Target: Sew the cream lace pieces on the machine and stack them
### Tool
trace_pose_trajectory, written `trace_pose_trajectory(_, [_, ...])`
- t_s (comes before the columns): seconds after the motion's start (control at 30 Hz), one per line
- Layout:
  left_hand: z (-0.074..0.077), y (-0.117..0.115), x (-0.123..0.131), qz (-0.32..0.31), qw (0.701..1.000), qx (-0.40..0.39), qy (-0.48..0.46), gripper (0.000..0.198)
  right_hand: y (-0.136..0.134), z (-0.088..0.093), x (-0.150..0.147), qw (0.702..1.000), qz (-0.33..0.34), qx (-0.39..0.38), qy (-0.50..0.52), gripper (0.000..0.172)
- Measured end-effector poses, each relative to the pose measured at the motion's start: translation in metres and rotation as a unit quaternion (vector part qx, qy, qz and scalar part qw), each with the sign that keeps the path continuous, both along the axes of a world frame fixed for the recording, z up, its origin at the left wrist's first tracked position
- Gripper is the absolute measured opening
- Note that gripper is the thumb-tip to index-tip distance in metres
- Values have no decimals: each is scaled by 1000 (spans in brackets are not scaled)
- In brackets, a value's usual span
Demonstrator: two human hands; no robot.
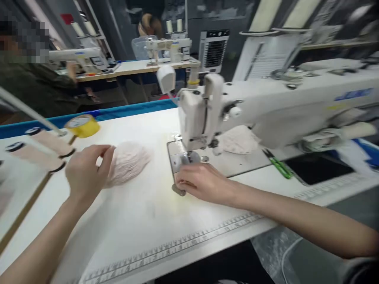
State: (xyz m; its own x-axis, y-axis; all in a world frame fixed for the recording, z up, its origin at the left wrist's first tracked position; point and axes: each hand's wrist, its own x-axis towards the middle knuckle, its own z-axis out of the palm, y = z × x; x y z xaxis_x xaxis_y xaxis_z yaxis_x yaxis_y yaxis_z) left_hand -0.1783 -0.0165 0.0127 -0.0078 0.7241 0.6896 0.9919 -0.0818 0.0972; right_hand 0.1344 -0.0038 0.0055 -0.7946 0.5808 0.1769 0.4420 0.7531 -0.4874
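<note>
A: Left hand?
B: Left hand (89, 169), thumb and forefinger brought together at the left edge of a pale pink, gathered, soft fabric piece (130, 163). Appears to pinch it; blur leaves some doubt.
A: Position of that piece?
B: Lying on the white bench (133, 225), left of the white JUKI sewing machine (201, 114), well apart from its needle area. Judgement: gripped by the edge so the gathers stay uncrushed.
A: Right hand?
B: Right hand (204, 181), fingers curled, tips down by the front corner of the shiny metal needle plate (177, 149). Cannot tell whether anything is grasped; a thread would be too fine to see. The bent wrist probably lets the fingertips work low under the machine head.
A: Other items, and why there?
B: A second pale, patterned fabric piece (238, 140) lies beneath the machine arm, likely parked clear of the left side. Green-handled snips (278, 163) lie to the right, presumably for easy reach. Two pale pink thread cones (38, 154) and a yellow tape roll (83, 125) sit at the far left, likely to keep the middle free. A printed ruler strip (177, 250) follows the front edge, handy for measuring.
</note>
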Motion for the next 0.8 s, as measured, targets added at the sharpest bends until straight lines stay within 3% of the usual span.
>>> trace_pose_trajectory(0.1, [-4,-14,35,-155,981,63,98,16,2,3,51,985,-90,134,-58,19])
trace_pose_trajectory(0.2, [-7,-23,79,-272,956,28,105,14,27,10,97,933,-270,206,-121,15])
trace_pose_trajectory(0.27, [-9,-23,108,-314,945,-7,88,16,42,14,117,911,-331,209,-129,15])
trace_pose_trajectory(0.4, [-15,-20,148,-367,928,-37,54,20,45,10,118,924,-283,207,-153,7])
trace_pose_trajectory(0.47, [-20,-19,157,-378,924,-40,47,19,40,5,108,925,-262,217,-166,13])
trace_pose_trajectory(0.57, [-27,-21,160,-373,927,-36,17,16,38,-3,98,920,-268,222,-180,27])
trace_pose_trajectory(0.8, [-33,-22,153,-357,933,-37,6,20,43,-6,108,923,-284,205,-159,23])
